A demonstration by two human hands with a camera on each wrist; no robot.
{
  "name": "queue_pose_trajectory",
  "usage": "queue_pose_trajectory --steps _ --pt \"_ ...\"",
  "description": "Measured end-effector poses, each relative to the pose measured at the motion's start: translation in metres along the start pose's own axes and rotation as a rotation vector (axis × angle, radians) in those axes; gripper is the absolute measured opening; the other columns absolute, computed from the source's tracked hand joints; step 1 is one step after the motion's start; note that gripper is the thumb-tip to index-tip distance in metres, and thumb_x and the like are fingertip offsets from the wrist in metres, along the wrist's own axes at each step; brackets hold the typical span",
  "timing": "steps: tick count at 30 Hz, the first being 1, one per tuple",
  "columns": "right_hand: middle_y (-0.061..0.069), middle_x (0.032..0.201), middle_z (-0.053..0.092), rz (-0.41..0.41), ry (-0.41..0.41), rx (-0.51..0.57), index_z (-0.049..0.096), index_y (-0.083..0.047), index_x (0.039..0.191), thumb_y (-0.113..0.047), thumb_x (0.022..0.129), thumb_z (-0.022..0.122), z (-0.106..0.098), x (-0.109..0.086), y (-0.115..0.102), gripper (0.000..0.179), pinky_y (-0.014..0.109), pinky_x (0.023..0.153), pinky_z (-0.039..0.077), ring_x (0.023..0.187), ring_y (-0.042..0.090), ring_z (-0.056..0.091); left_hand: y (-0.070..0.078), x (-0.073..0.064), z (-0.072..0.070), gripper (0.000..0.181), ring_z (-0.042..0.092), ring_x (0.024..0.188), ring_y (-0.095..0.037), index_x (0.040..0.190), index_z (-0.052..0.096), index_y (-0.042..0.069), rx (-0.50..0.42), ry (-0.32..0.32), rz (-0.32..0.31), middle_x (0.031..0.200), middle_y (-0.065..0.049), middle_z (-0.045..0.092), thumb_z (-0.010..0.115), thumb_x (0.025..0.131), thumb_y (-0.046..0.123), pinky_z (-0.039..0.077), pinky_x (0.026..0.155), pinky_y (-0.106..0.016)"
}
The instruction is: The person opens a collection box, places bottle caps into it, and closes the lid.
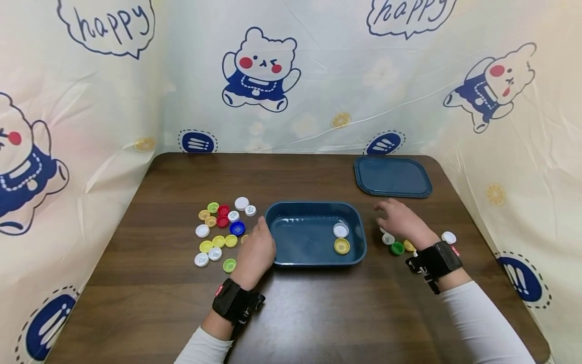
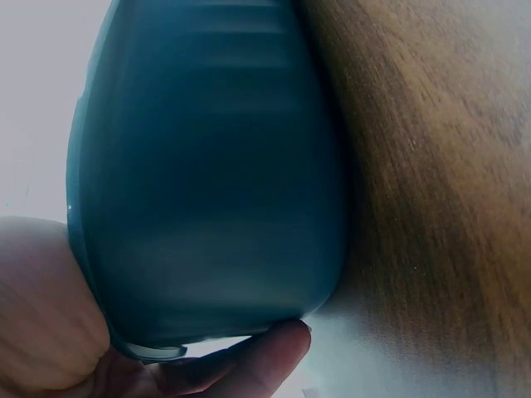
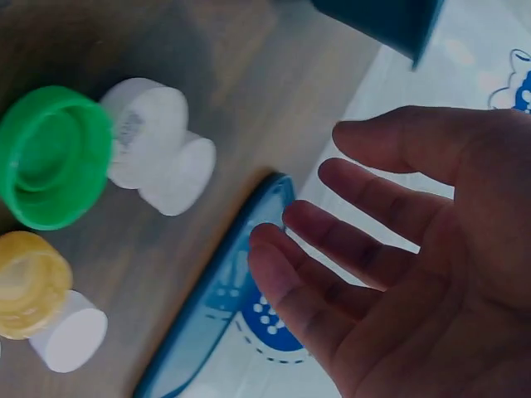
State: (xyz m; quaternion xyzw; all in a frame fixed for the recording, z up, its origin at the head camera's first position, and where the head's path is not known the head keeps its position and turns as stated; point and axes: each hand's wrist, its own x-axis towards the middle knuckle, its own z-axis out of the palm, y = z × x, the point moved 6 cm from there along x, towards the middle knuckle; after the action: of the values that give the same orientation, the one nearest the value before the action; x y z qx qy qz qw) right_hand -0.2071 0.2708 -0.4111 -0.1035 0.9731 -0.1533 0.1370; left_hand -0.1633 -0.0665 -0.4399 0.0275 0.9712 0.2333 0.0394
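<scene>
- On the tabletop (image 1: 318, 313), out past my left grip (image 1: 257, 251) on its left, I see a loose cluster of caps (image 1: 220, 230): yellow, green, red, white and one blue.
- My left grip is grasping the near-left corner of the tub (image 1: 313, 233). The left wrist view shows the thumb (image 2: 249, 361) curled under the tub's rim and the palm against its wall.
- The tub stands flat between my two grips. Inside it, toward its right end, lie a white cap (image 1: 340, 230) and a yellow cap (image 1: 342, 246), just beside each other.
- My right grip (image 1: 400, 221) is released, its fingers (image 3: 365, 249) straight and spread, holding nothing. It hovers just right of the tub.
- Just beside the right wrist lie a white cap, a green cap (image 1: 397, 247) and a yellow one. Another white cap (image 1: 448, 237) lies farther right of the wrist.
- Beyond the right grip, well apart from it, the lid (image 1: 392, 176) lies flat on the tabletop.
</scene>
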Motion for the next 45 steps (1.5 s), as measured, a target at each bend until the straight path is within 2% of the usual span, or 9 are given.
queue_pose_trajectory --steps 5,12,17,22,31,38,45 --pt "0.03 0.137 0.051 0.049 -0.041 -0.01 0.059 0.004 0.132 -0.015 0.098 0.062 0.011 0.003 0.012 0.039 0.059 0.1 0.046 0.126 0.046 0.051 0.001 0.0 -0.001 0.055 0.067 0.104 -0.044 0.147 0.03 -0.017 -0.005 0.008 0.001 0.133 -0.034 0.057 0.049 0.104 0.011 0.056 0.09 -0.055" --pt "0.027 0.129 0.054 0.098 -0.085 -0.059 0.061 0.002 0.13 -0.019 0.096 0.066 0.021 0.004 0.026 0.041 0.057 0.095 0.048 0.118 0.043 0.056 0.002 0.0 0.001 0.055 0.067 0.105 -0.044 0.147 0.031 -0.017 -0.001 0.007 0.006 0.134 -0.034 0.056 0.049 0.104 0.012 0.056 0.09 -0.054" --pt "0.027 0.126 0.054 0.092 -0.096 -0.069 0.061 0.003 0.128 -0.02 0.095 0.065 0.027 0.006 0.032 0.04 0.055 0.093 0.049 0.114 0.041 0.056 0.002 0.0 0.001 0.056 0.067 0.107 -0.044 0.148 0.031 -0.017 0.002 0.005 0.004 0.134 -0.034 0.056 0.05 0.104 0.012 0.056 0.091 -0.054" --pt "0.027 0.125 0.055 0.089 -0.078 -0.062 0.062 0.003 0.127 -0.018 0.094 0.067 0.028 0.006 0.032 0.039 0.052 0.09 0.05 0.11 0.038 0.057 0.004 0.0 0.001 0.055 0.068 0.102 -0.044 0.145 0.033 -0.018 0.008 0.027 0.029 0.13 -0.034 0.058 0.052 0.102 0.01 0.057 0.088 -0.053" --pt "0.025 0.117 0.056 0.063 -0.064 -0.064 0.064 0.004 0.118 -0.009 0.094 0.066 0.03 0.007 0.032 0.028 0.049 0.085 0.05 0.104 0.037 0.057 0.002 0.0 0.002 0.056 0.067 0.107 -0.044 0.148 0.03 -0.017 -0.006 -0.007 0.006 0.135 -0.034 0.056 0.05 0.104 0.012 0.055 0.092 -0.053" --pt "0.018 0.108 0.058 0.031 -0.025 -0.067 0.067 0.001 0.11 -0.008 0.093 0.065 0.018 0.006 0.018 0.019 0.047 0.082 0.052 0.097 0.031 0.058 0.002 0.0 0.001 0.056 0.066 0.107 -0.043 0.148 0.03 -0.016 -0.006 -0.009 -0.003 0.135 -0.033 0.056 0.049 0.104 0.012 0.055 0.092 -0.053" --pt "0.015 0.103 0.058 -0.065 0.066 -0.068 0.067 0.001 0.11 -0.007 0.094 0.065 -0.007 0.0 -0.024 0.018 0.047 0.083 0.053 0.093 0.029 0.058 0.0 0.001 0.002 0.057 0.065 0.111 -0.043 0.149 0.029 -0.015 -0.01 -0.023 -0.02 0.137 -0.033 0.054 0.05 0.104 0.012 0.054 0.095 -0.053"
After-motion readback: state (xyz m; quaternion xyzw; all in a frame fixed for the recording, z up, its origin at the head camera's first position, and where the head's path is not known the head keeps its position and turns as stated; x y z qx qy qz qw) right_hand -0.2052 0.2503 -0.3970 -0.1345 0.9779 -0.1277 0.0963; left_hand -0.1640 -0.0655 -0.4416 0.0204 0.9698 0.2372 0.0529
